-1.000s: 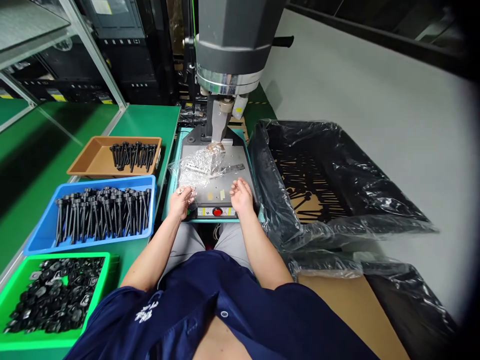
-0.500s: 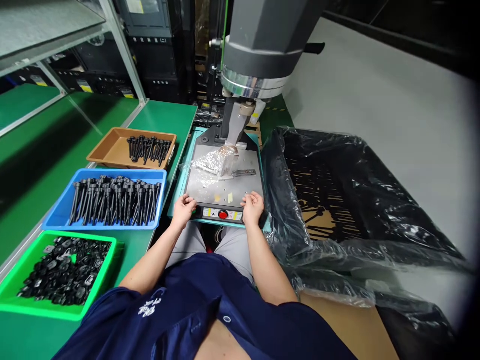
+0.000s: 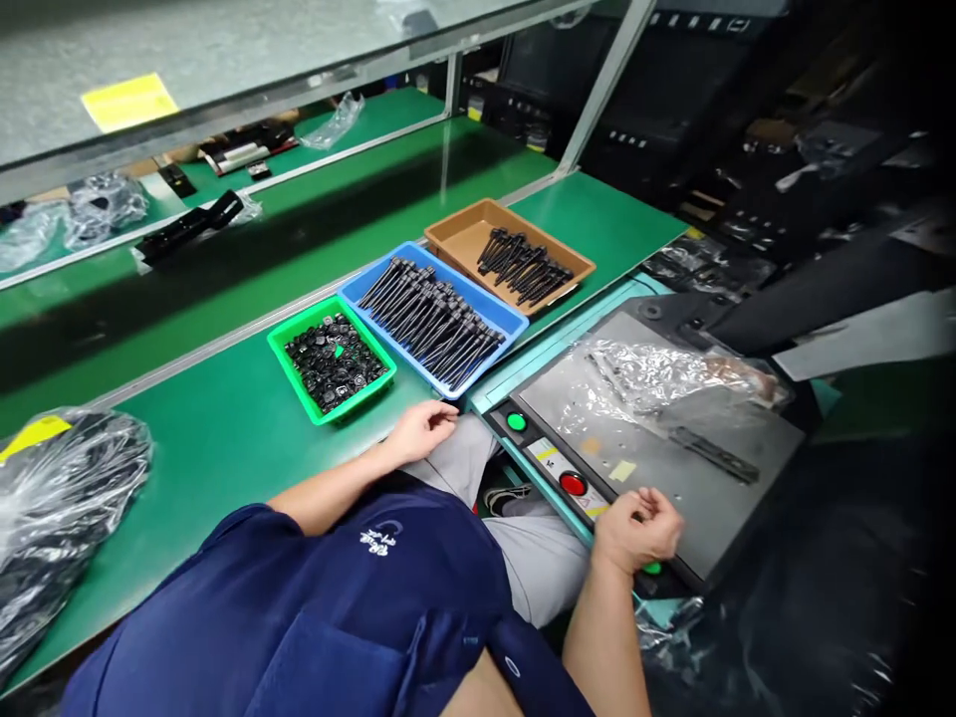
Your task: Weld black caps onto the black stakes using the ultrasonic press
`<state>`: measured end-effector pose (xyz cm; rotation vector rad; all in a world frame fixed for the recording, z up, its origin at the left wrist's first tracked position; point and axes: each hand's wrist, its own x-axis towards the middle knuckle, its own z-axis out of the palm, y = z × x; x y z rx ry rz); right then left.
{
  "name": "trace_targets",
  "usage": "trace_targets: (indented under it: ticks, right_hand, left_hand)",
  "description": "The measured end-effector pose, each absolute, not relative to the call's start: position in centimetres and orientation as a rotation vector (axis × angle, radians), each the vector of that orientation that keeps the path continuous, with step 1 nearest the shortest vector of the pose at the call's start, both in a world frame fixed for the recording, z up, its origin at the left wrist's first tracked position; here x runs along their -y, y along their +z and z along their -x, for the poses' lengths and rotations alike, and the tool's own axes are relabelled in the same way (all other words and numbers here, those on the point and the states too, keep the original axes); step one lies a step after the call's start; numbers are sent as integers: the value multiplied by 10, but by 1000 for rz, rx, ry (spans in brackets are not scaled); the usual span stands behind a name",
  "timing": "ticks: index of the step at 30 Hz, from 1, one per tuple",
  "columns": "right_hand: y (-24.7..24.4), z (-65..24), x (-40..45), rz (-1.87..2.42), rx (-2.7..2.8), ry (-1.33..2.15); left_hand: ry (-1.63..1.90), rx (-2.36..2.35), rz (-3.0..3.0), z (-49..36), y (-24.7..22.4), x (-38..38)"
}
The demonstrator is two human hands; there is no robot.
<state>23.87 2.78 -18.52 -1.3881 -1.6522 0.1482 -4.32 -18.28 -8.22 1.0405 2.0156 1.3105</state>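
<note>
My left hand (image 3: 424,432) is off the machine, by the edge of the green bench and just below the blue tray (image 3: 478,378). Its fingers are loosely curled with nothing visible in them. My right hand (image 3: 639,528) is a loose fist beside the right green button (image 3: 652,569) at the front of the press machine; no object shows in it. Behind that hand, crumpled clear plastic film (image 3: 649,373) and a dark metal bar (image 3: 717,453) lie on the grey metal plate (image 3: 553,383). Black screw-like parts fill much of the blue tray.
A green tray (image 3: 280,349) holds small black parts. More black screw-like pieces lie in a brown tray (image 3: 455,234). Another green button (image 3: 516,422) and a red button (image 3: 573,484) line the machine front. A bagged bundle (image 3: 82,508) rests at left, beneath an overhead shelf (image 3: 261,60).
The view has swung left, showing more bench. My left hand has left the machine's left corner and moved toward the trays. The right hand remains at the right corner.
</note>
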Motion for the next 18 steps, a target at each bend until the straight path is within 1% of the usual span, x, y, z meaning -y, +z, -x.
trace_targets:
  ticks: [4, 6, 8, 10, 14, 16, 18]
  right_hand:
    - [-186, -241, -29, 1273, 1779, 49]
    - [-185, -238, -31, 1268, 1781, 84]
    - [-180, -234, -27, 1304, 1745, 192]
    - [-172, -230, -16, 1353, 1671, 383]
    - [-153, -235, 14, 1367, 1428, 932]
    - [-145, -251, 32, 1308, 1431, 1050]
    - [-138, -277, 59, 1352, 1460, 1012]
  left_hand:
    - [1409, -2309, -1047, 72, -51, 233]
    - [1484, -2377, -993, 81, -43, 250]
    - [1523, -2352, -928, 81, -45, 256]
    - [1505, -2252, -886, 72, -56, 249]
    - [1331, -1950, -1014, 35, -90, 209]
    - [1191, -1789, -1171, 15, -106, 185]
    - [1051, -1625, -1298, -3, -124, 159]
